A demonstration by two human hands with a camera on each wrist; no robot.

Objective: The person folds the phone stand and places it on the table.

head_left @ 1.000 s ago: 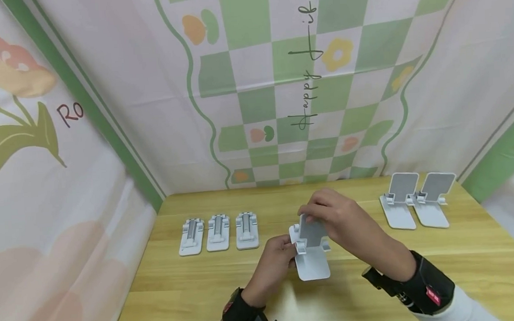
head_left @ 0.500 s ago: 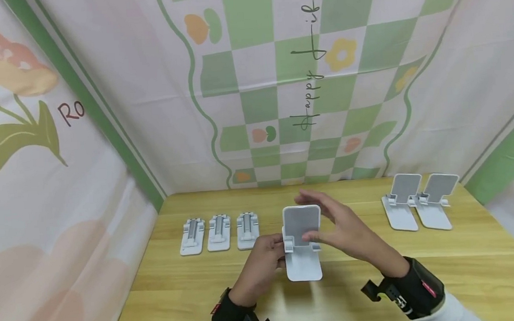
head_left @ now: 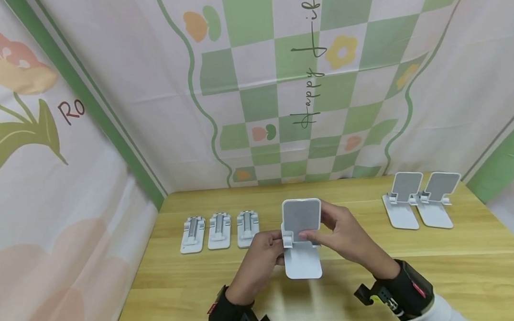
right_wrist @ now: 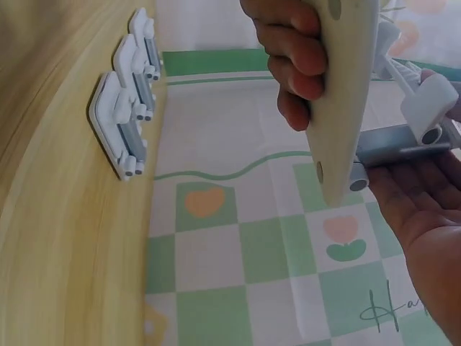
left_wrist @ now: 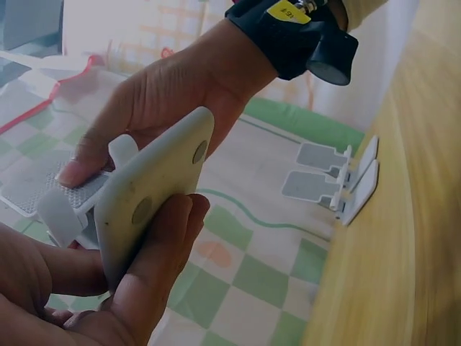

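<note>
A white phone stand (head_left: pixel 303 266), unfolded with its grey-padded panel raised, is held up above the table. My left hand (head_left: pixel 261 256) grips its base from the left; in the left wrist view the fingers (left_wrist: pixel 162 245) lie against the underside with its round grey feet. My right hand (head_left: pixel 344 233) holds the panel at its right side, thumb on the grey pad and fingers behind it. From the right wrist view, those fingers (right_wrist: pixel 403 198) sit beneath the grey hinged arm at the back of the panel.
Three folded phone stands (head_left: pixel 219 231) lie in a row on the left of the wooden table (head_left: pixel 176 293). Two unfolded stands (head_left: pixel 401 214) stand side by side at the back right. A patterned cloth (head_left: pixel 259 103) hangs behind the table's far edge.
The stand has turned to face the head camera and shifted slightly left. My right hand has let go of the panel's top edge and taken hold of its right side. The left hand keeps its grip.
</note>
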